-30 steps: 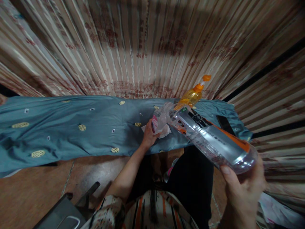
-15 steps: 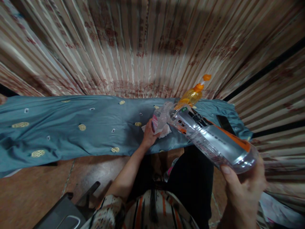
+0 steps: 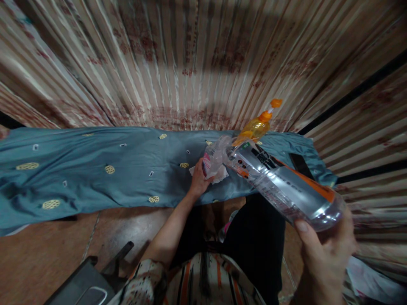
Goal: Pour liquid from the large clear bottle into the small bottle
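My right hand (image 3: 321, 254) grips the base of a large clear plastic bottle (image 3: 282, 186) with a silver, black and orange label. The bottle is tilted, its mouth down against the opening of a small clear bottle (image 3: 215, 157). My left hand (image 3: 199, 180) is wrapped round that small bottle, which has a pink mark on its label and stands on a white tissue (image 3: 222, 176) on the blue-green cloth (image 3: 95, 169). An orange-capped bottle (image 3: 256, 127) of amber liquid stands just behind them.
The cloth, dotted with yellow patches, covers a long low surface in front of striped curtains (image 3: 190, 63). A dark flat object (image 3: 299, 164) lies on the cloth at the right. A dark chair or stand (image 3: 92, 284) sits on the brown floor at lower left.
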### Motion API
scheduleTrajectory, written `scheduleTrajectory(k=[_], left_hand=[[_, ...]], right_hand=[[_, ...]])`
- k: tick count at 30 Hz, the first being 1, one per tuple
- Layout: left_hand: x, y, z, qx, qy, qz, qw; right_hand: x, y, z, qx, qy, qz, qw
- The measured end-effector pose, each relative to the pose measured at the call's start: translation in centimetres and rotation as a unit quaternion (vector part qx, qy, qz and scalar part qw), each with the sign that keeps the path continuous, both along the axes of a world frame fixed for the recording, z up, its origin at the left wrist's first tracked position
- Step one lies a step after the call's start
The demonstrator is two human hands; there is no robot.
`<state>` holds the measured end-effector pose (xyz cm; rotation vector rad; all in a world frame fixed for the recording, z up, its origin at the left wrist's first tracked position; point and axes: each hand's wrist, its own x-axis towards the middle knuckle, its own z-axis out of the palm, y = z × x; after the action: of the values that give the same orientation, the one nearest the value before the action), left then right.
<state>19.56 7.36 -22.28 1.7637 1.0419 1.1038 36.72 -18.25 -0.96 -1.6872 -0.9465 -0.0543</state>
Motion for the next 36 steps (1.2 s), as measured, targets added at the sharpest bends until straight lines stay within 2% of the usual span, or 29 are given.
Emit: scheduleTrajectory(k=[36], left_hand=[[0.06, 0.08, -0.51, 0.010, -0.004, 0.005, 1.000]], right_hand=[[-0.14, 0.20, 0.22, 0.009, 0.004, 0.024, 1.000]])
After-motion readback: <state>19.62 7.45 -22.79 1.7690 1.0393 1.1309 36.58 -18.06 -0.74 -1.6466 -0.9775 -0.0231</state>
